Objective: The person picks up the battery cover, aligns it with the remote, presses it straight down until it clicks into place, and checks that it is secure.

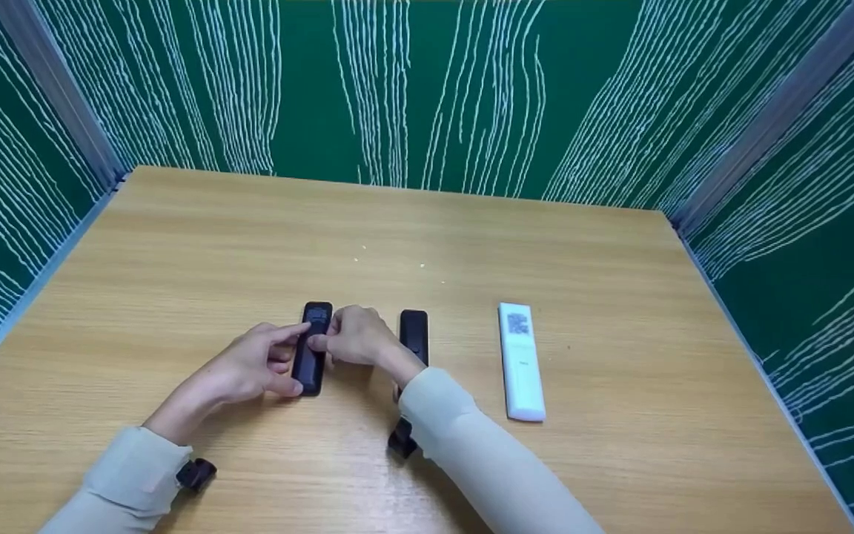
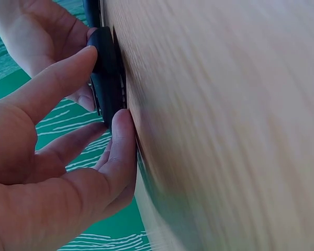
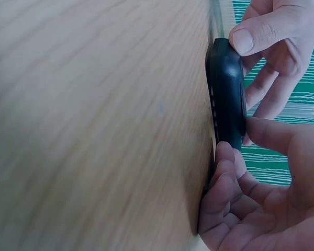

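A black remote control [image 1: 310, 374] lies face down on the table, with a printed label near its far end. My left hand [image 1: 253, 363] holds it from the left side, thumb at the near end and a fingertip by the label. From the right, my right hand [image 1: 359, 335] presses its thumb on the remote's back, with its other fingers curled against the side edge. In the right wrist view the remote [image 3: 229, 89] sits between both hands. A second black remote [image 1: 414, 326] lies just to the right, partly hidden under my right forearm.
Farther right on the wooden table [image 1: 620, 356] lies a white remote [image 1: 522, 386] with a printed code label. A few tiny white specks are scattered beyond the remotes. Green panels [image 1: 308, 89] with white wavy lines enclose the table's back and sides.
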{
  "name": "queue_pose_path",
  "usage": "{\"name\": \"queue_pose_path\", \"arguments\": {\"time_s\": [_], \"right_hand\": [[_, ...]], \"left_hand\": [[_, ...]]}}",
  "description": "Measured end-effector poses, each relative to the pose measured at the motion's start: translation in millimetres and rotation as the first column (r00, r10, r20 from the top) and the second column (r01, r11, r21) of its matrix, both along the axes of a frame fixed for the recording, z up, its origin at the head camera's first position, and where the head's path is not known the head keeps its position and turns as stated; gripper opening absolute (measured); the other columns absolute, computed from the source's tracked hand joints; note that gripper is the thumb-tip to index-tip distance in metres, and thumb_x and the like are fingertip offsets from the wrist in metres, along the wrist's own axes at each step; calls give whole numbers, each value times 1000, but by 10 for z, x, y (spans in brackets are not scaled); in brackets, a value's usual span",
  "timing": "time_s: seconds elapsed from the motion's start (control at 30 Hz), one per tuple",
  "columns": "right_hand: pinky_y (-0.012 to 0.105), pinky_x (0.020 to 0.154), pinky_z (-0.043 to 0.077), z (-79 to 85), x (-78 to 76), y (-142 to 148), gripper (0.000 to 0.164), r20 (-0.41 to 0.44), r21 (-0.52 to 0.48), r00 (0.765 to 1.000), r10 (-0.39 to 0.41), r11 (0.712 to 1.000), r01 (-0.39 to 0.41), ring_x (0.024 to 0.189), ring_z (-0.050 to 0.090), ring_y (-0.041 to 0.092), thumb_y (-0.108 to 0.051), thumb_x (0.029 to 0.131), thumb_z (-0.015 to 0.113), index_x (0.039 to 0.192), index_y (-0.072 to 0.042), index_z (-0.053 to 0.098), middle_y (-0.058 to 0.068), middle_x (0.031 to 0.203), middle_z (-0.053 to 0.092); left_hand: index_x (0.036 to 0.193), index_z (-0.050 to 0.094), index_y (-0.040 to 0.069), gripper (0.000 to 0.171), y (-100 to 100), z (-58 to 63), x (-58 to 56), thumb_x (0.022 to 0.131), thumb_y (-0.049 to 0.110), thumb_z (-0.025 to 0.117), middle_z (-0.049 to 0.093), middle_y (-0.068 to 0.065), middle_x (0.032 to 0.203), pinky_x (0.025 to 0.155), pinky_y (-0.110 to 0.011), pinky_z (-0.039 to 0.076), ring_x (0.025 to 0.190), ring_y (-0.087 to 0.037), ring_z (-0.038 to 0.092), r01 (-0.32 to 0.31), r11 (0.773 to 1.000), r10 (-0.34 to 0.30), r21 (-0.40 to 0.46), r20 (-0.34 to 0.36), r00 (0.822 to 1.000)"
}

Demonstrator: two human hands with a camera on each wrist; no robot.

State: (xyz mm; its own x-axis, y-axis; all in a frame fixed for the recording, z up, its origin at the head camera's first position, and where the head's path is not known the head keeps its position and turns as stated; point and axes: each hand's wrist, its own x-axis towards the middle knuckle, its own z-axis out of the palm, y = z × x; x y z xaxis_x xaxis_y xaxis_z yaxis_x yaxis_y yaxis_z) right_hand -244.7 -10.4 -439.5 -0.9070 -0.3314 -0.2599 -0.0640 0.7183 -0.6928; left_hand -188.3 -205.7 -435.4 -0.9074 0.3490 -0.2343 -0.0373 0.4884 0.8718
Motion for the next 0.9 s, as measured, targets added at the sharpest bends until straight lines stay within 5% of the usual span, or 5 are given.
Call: {"name": "queue_pose_path", "arguments": {"time_s": [0.9], "right_hand": [[24,56,40,-3,5,-2,34,-27,32,999,18,999,-17,63,52,13,-38,96,78,79,-12,64,-4,68,59]], "left_hand": [[161,35,-6,98,-14,-17,-10,76,-14,84,41,-33,138,111,-47,52,129,-41,57,21,1000,-20,19,-14,1000]]}}
